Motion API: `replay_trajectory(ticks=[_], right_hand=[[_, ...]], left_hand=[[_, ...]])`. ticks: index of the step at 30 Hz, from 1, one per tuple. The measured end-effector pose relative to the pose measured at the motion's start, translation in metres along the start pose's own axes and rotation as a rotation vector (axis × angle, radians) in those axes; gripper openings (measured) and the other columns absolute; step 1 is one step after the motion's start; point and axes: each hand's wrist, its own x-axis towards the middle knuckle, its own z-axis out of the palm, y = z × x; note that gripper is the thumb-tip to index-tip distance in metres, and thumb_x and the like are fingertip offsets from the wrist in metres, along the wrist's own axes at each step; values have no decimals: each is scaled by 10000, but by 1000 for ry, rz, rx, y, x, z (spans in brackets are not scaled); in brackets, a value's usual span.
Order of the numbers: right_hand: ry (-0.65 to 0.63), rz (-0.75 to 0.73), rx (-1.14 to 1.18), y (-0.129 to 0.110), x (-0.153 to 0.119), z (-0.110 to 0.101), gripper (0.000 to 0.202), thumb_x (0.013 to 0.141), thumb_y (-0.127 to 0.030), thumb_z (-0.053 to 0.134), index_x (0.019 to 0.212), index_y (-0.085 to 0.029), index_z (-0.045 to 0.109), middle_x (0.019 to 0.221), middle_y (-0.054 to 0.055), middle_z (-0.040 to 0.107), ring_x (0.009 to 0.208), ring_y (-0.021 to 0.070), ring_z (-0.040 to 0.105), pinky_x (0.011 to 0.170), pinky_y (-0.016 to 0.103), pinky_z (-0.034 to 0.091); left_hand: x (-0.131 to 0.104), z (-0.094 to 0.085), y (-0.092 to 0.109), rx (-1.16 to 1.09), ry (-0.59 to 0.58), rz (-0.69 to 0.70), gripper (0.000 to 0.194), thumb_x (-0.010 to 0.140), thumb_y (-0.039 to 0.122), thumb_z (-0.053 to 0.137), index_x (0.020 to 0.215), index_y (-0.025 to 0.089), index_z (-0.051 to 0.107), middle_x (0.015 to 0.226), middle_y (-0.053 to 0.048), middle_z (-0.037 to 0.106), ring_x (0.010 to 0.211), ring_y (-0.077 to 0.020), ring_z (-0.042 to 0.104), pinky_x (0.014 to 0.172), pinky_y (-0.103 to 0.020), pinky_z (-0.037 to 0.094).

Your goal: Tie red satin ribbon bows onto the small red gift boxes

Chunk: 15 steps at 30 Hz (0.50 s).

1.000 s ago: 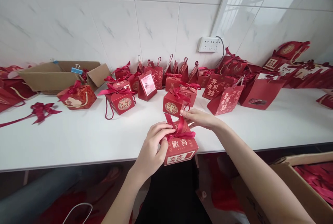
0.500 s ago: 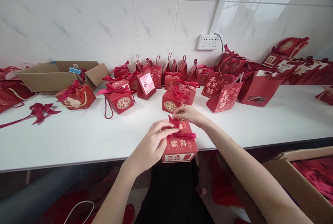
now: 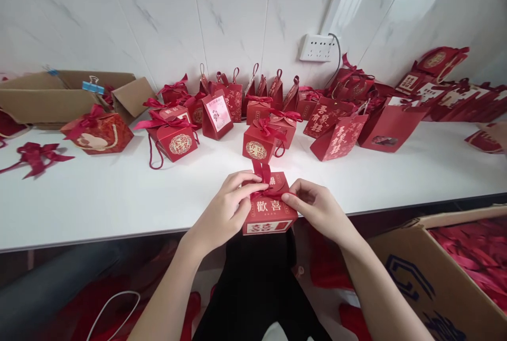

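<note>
A red gift box (image 3: 270, 214) with white and gold characters sits at the table's front edge, a dark red ribbon (image 3: 262, 171) tied on its top. My left hand (image 3: 232, 205) lies over the box's left side, its fingers closed on the ribbon near the knot. At the box's right side, my right hand (image 3: 317, 208) pinches the right end of the ribbon between thumb and finger. Just behind stands another red box (image 3: 257, 148) with a round gold emblem and a bow.
Finished-looking red boxes (image 3: 178, 140) and bags (image 3: 340, 138) line the white table (image 3: 119, 198). A loose bow (image 3: 37, 159) and a cardboard tray (image 3: 35, 106) are at left. A carton (image 3: 420, 272) of red ribbons stands at lower right; a socket strip (image 3: 317, 48) is on the wall.
My right hand has moved from behind the box to its right side and now holds the ribbon's right end. My left hand stays on the ribbon. The view has shifted slightly.
</note>
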Motion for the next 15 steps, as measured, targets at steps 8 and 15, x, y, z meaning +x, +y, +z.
replay_trajectory(ticks=[8, 15], right_hand=[[-49, 166, 468, 8, 12, 0, 390, 696, -452, 698, 609, -167, 447, 560, -57, 406, 502, 59, 338, 503, 212, 270], [162, -13, 216, 18, 0, 5, 400, 757, -547, 610, 926, -212, 473, 759, -4, 508, 628, 126, 476, 564, 257, 387]], left_hand=[[0, 2, -4, -56, -5, 5, 396, 905, 145, 322, 1160, 297, 585, 1252, -23, 493, 1243, -177, 405, 1050, -361, 388], [-10, 14, 3, -264, 478, -166, 168, 862, 286, 491, 996, 247, 585, 1099, -32, 547, 1083, -179, 517, 883, -305, 470]])
